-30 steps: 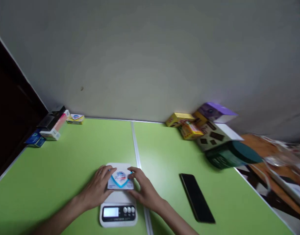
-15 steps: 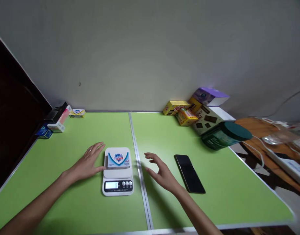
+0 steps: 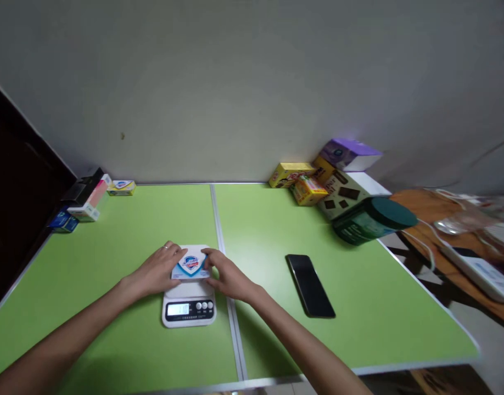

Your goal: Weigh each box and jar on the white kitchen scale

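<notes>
Lower centre-left: my left hand [image 3: 159, 270] and right hand [image 3: 230, 278] pinch white-blue box [image 3: 190, 266] by opposite ends, likely to keep it level over scale [image 3: 189, 319]; can't tell if resting.

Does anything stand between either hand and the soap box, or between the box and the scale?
Nothing visible does. The left hand and right hand hold opposite ends of the soap box, directly over the scale. The phone lies well off to the right.
</notes>
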A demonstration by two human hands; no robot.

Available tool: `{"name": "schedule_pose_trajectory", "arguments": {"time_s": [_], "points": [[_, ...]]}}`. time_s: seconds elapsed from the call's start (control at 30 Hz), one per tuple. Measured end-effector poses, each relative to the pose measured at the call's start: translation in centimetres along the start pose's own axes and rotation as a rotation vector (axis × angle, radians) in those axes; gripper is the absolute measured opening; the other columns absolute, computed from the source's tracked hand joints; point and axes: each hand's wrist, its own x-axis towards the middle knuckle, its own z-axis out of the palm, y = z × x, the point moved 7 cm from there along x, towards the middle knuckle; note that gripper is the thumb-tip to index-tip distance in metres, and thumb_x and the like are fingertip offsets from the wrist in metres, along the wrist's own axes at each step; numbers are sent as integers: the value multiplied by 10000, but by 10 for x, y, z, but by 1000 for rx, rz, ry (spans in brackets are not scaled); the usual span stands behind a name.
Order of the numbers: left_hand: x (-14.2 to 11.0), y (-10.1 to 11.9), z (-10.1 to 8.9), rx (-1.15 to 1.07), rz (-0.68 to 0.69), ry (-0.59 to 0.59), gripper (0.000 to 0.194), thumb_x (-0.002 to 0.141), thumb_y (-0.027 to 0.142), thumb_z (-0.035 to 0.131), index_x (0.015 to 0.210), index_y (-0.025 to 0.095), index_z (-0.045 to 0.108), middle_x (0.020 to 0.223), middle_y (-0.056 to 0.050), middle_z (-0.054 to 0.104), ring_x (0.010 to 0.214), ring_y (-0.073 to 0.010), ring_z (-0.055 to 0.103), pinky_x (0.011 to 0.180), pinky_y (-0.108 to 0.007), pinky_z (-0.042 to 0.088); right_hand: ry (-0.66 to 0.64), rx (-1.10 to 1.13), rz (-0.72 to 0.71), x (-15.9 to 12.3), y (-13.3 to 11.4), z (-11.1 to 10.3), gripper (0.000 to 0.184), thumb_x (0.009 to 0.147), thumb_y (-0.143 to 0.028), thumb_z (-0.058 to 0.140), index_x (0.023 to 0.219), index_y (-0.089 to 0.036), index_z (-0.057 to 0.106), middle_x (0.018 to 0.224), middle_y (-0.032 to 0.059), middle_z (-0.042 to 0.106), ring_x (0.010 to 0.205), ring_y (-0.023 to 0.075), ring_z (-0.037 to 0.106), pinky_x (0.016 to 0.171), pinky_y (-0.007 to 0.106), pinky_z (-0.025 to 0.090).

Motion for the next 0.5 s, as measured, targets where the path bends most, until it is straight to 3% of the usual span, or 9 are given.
{"name": "schedule_pose_trajectory", "arguments": {"time_s": [0.07, 0.13, 0.2, 0.27, 0.37, 0.43, 0.5], "points": [[14, 12, -6, 14, 55, 5, 550, 718, 249, 586, 1263, 198, 540, 1183, -114, 613, 1147, -319, 524, 962, -483, 458, 42, 7, -52, -3, 3, -10, 285, 695, -76, 683, 917, -200, 554, 1268, 134, 532, 1186, 269, 532, 952, 432, 476], [35, 34, -11, -2, 144, 4, 509, 751, 245, 570, 1258, 223, 546, 1198, -92, 610, 1174, -303, 509, 983, -478, 449, 141, 26, -85, -15, 10, -35, 308, 697, -116, 690, 959, -209, 558, 1207, 112, 547, 1097, 241, 569, 881, 384, 509], [66, 63, -16, -53, 213, 47, 487, 802, 236, 520, 1289, 229, 530, 1331, -88, 540, 1282, -293, 432, 1060, -490, 387, 309, 27, -65, -32, 25, -73, 299, 721, -155, 673, 991, -218, 562, 1169, 95, 556, 1050, 222, 578, 840, 352, 517], [106, 99, -15, -168, 236, 131, 519, 843, 230, 465, 1362, 209, 466, 1498, -89, 369, 1392, -277, 303, 1138, -487, 284, 534, -6, 3, -53, 46, -122, 261, 751, -199, 647, 1000, -221, 572, 1137, 91, 568, 1052, 224, 572, 829, 345, 518], [180, 162, 6, -516, 231, 158, 616, 860, 255, 470, 1454, 180, 327, 1594, -73, 168, 1457, -238, 172, 1186, -420, 186, 889, -90, 162, -83, 87, -202, 242, 777, -305, 627, 996, -209, 592, 1097, 100, 585, 1039, 238, 576, 818, 355, 529], [235, 203, 32, -868, 189, 60, 589, 871, 254, 474, 1442, 165, 358, 1585, -72, 212, 1464, -216, 157, 1199, -364, 116, 1060, -148, 268, -95, 118, -252, 284, 770, -370, 617, 991, -191, 606, 1087, 114, 591, 1011, 248, 583, 813, 371, 535], [289, 244, 49, -958, 187, 41, 554, 908, 271, 425, 1439, 127, 358, 1575, -95, 241, 1465, -216, 153, 1202, -339, 74, 1159, -197, 335, -97, 147, -294, 329, 757, -399, 604, 990, -167, 618, 1074, 139, 594, 998, 272, 581, 809, 402, 532]]}}
